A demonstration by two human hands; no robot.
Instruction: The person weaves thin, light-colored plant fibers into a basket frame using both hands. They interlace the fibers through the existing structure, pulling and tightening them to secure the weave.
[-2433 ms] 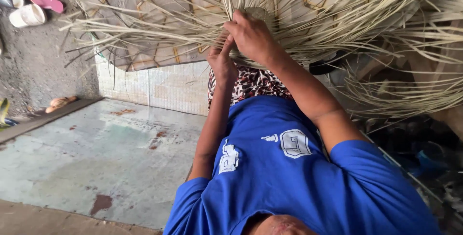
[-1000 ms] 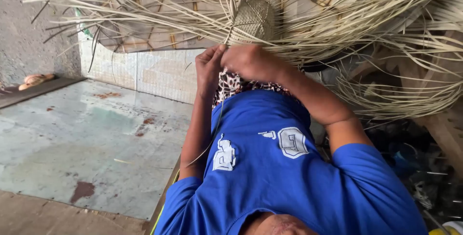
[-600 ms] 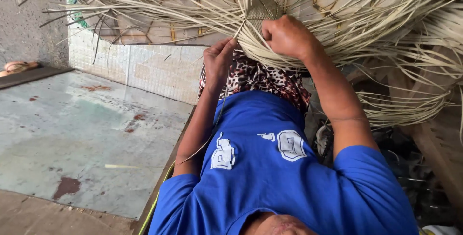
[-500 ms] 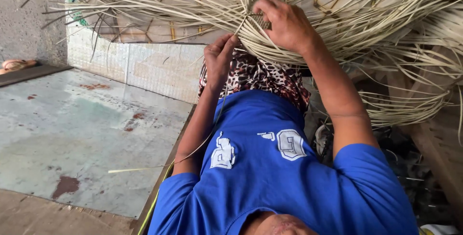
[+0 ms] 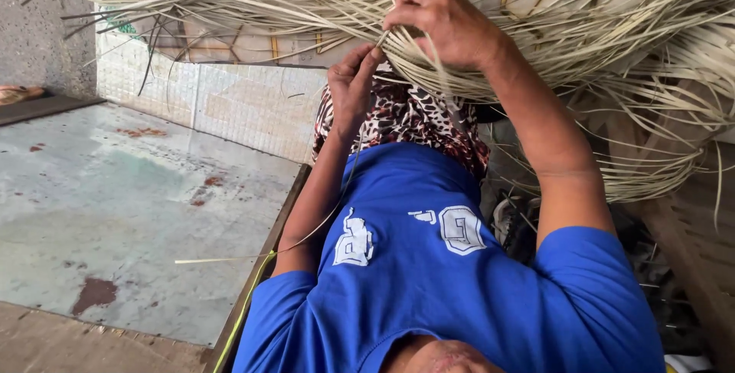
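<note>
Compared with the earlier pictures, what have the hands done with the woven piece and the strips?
The right hand moved up onto the small woven piece and now covers it among the pale strips. The left hand rose beside it and pinches a thin strip that trails down along the arm. The blue shirt and grey floor stayed as they were.

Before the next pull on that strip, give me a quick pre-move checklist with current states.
1. Left hand pinching the single thin cane strip: ok, fingers closed on it.
2. Right hand bearing on the woven work in the bundle of pale cane strips: ok, pressed over it.
3. Strip's free run: ok, it trails down past the left forearm to the edge of the grey-green concrete slab without visible snags.
4. Weave point under the right hand: cannot tell, the hand covers it.
5. Loose strips splayed around both hands: not ok, many cross close to the working spot.
</note>
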